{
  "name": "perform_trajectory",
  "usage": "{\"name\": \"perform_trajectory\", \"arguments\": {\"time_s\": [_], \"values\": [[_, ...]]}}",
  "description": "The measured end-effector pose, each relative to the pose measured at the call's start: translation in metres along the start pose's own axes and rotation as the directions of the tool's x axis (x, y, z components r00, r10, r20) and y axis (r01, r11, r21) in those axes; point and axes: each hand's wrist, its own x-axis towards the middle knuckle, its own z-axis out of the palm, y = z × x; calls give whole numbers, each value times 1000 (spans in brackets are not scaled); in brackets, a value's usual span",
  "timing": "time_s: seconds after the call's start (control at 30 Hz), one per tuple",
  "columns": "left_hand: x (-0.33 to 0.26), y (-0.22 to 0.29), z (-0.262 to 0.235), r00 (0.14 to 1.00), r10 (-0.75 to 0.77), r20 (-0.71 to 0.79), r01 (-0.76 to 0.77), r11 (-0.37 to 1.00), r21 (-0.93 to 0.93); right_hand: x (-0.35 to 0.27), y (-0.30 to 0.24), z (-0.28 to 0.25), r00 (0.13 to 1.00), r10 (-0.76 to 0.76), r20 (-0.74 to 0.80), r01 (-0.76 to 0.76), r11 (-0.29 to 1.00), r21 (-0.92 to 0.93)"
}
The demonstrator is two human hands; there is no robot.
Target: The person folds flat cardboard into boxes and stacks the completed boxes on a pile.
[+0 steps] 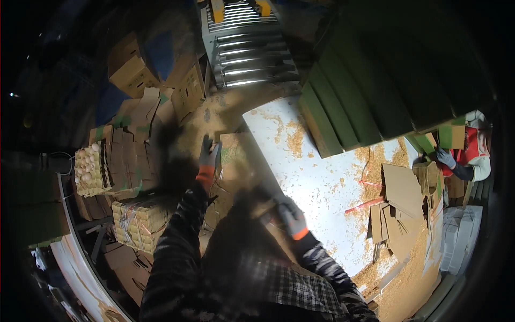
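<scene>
My left hand (207,154), in a grey glove with an orange cuff, reaches forward with its fingers stretched out. It is beside the left edge of a brown cardboard piece (230,144), and I cannot tell whether it touches it. My right hand (291,216), gloved alike, is near the close edge of the white tabletop (311,193). Its fingers bend toward a blurred brownish patch, and dark shadow hides whether they grip anything. Between my forearms the area is dim and smeared.
Left stand egg trays with eggs (90,170), stacked cardboard (126,153) and tied egg trays (137,225). A roller conveyor (249,53) lies ahead. Green stepped boxes (370,91), shavings (295,140) and cardboard scraps (399,198) occupy the right. A co-worker's gloved hand (445,158) touches a green-and-brown box.
</scene>
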Motion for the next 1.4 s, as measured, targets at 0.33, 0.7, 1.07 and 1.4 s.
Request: {"name": "perform_trajectory", "arguments": {"time_s": [0.33, 0.7, 1.07, 1.4], "values": [[-38, -187, -115, 761, -636, -128, 623, 661, 420, 212, 279, 122, 880, 462, 109, -401, 846, -350], [47, -413, -122, 802, -582, 135, 521, 792, 320, 311, 392, 166, 890, 451, -69, -436, 797, -418], [51, -536, -90, 819, -550, 165, 571, 810, -135, 397, 444, 13, 771, 390, -503, -600, 709, -370], [78, -372, -196, 680, -636, 365, 730, 635, -253, 262, 374, 43, 774, 496, -394, -572, 814, -99]]}}
